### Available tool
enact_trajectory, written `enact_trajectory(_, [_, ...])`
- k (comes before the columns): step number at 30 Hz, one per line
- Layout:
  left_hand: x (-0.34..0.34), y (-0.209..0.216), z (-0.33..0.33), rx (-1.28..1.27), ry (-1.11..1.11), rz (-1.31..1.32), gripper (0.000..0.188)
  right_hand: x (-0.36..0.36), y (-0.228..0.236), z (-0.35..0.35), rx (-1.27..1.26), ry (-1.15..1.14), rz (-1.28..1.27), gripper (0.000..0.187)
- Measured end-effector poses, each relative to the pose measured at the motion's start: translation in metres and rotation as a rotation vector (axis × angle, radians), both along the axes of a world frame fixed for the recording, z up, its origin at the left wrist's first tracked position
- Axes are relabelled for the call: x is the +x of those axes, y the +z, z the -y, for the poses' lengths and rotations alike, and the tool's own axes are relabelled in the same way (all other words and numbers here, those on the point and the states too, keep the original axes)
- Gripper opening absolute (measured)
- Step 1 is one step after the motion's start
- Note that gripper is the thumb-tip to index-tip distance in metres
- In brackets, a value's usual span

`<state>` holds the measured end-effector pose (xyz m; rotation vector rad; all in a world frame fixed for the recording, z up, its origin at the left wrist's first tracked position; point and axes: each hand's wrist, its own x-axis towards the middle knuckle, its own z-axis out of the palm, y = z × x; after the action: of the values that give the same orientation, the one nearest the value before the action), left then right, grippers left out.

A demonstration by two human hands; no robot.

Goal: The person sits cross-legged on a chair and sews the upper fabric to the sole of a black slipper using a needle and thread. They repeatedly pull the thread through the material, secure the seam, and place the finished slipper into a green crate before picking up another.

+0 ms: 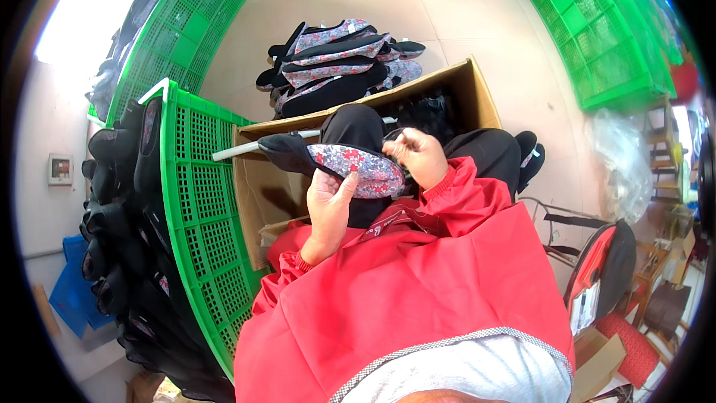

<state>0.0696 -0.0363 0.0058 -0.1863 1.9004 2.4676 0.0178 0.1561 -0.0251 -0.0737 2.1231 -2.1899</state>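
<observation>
Over my lap I hold a cloth shoe (358, 164) with a patterned grey, white and red sole-shaped face and a black part at its left end. My left hand (330, 205) grips its near edge, the thumb lying on the patterned face. Just above the shoe's right end is my right hand (419, 155), its thumb and fingers pinched together. A thin dark loop, perhaps thread, shows by those fingertips; what they hold is too small to name.
An open cardboard box (477, 88) stands at my knees, with a pale rod (237, 151) across it and black material inside. Beyond lies a pile of similar shoes (335, 63). Green crates (212, 246) stand at left and far right (589, 37). A chair (597, 272) is at right.
</observation>
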Motion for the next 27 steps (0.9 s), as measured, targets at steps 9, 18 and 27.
enact_trajectory(9, [-0.020,0.012,0.024,0.439,0.217,0.224,0.025,0.014,-0.007,-0.021,-0.046,0.027,0.039,0.033])
enact_trajectory(18, [-0.025,0.002,0.026,0.468,0.231,0.289,0.025,0.045,-0.005,0.017,-0.196,0.080,-0.066,0.040])
enact_trajectory(27, [-0.024,0.000,0.021,0.447,0.233,0.256,0.024,0.039,0.007,0.024,0.081,-0.047,-0.235,0.037])
